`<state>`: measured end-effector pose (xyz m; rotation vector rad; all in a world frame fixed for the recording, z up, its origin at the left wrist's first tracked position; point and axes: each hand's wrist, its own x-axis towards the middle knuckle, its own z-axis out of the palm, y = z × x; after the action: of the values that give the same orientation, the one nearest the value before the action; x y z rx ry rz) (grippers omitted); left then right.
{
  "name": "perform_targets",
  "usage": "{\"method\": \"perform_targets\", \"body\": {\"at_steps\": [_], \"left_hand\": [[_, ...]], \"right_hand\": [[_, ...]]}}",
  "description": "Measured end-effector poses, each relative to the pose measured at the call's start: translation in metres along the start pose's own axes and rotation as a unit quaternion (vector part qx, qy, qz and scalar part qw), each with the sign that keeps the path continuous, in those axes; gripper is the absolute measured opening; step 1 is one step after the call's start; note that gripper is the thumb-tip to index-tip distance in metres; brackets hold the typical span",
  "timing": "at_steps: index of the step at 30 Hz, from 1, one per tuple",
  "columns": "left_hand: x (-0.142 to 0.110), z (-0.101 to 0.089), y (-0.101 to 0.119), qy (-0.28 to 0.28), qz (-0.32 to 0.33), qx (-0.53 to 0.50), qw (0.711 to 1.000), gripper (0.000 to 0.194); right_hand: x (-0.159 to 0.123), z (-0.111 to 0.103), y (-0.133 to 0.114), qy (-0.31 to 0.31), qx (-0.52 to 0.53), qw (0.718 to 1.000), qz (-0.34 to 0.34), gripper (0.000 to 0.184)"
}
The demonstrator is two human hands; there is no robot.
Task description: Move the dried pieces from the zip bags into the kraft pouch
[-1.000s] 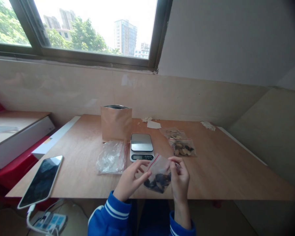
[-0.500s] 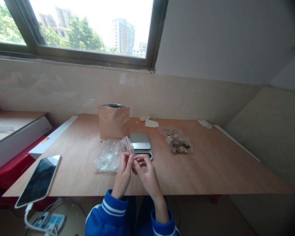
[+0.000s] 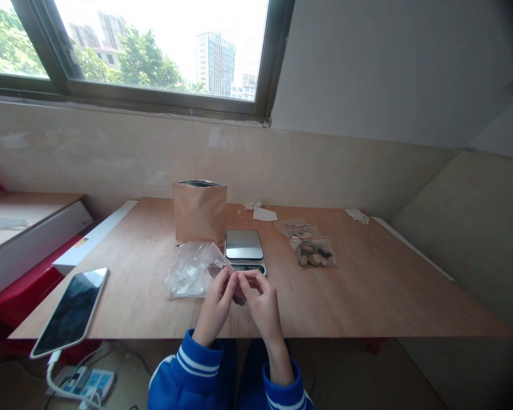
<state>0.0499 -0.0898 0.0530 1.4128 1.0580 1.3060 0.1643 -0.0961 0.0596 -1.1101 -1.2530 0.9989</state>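
Just in front of the digital scale [image 3: 243, 245], my left hand [image 3: 216, 304] and my right hand [image 3: 261, 304] meet, fingertips pinched together. Between them is a small clear zip bag [image 3: 216, 266], mostly covered by my fingers. Something dark shows below the fingertips, too hidden to name. To the left of the scale lies a crumpled clear plastic bag [image 3: 183, 273], close to my left hand. A brown kraft pouch [image 3: 200, 213] stands upright behind it, its top open. The scale's display is partly blocked by my right hand.
Right of the scale lie filled clear zip bags [image 3: 314, 253] with brownish slices or pieces inside. A white card [image 3: 264, 214] and white scraps [image 3: 357, 216] are toward the back. A tablet [image 3: 70, 313] with a charging cable overhangs the table's left front edge.
The zip bag's upper part has tipped down and leftward, and my hands have turned a little. More of the dark thing below my fingertips shows. The objects on the table stay put.
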Motion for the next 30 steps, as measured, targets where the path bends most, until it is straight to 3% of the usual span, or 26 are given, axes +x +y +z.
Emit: {"method": "perform_targets", "body": {"at_steps": [7, 12, 14, 17, 20, 23, 27, 30], "left_hand": [[-0.003, -0.001, -0.006, -0.005, 0.019, 0.063, 0.998, 0.031], [-0.006, -0.012, -0.006, 0.053, 0.018, 0.104, 0.993, 0.032], [-0.006, -0.018, -0.007, 0.058, 0.016, 0.117, 0.991, 0.033], [-0.003, -0.022, -0.011, 0.071, 0.017, 0.093, 0.993, 0.036], [0.003, -0.020, -0.022, 0.112, 0.010, 0.005, 0.994, 0.043], [0.013, -0.015, -0.035, 0.145, -0.054, -0.109, 0.982, 0.047], [0.028, -0.009, -0.043, 0.034, -0.157, -0.284, 0.945, 0.065], [0.039, -0.010, -0.040, 0.041, -0.184, -0.291, 0.938, 0.067]], "right_hand": [[0.000, -0.001, 0.007, 0.027, -0.032, 0.999, 0.002, 0.025], [0.010, -0.024, 0.026, 0.237, -0.030, 0.971, 0.014, 0.033], [0.014, -0.032, 0.029, 0.270, -0.006, 0.963, 0.009, 0.035], [0.015, -0.029, 0.024, 0.257, 0.041, 0.965, -0.015, 0.036], [0.015, -0.016, 0.014, 0.229, 0.083, 0.970, -0.022, 0.036], [0.018, -0.004, 0.010, 0.215, 0.118, 0.969, -0.011, 0.036], [0.024, 0.006, 0.012, 0.150, 0.098, 0.984, -0.013, 0.031], [0.029, 0.009, 0.004, 0.181, -0.025, 0.978, -0.101, 0.021]]}}
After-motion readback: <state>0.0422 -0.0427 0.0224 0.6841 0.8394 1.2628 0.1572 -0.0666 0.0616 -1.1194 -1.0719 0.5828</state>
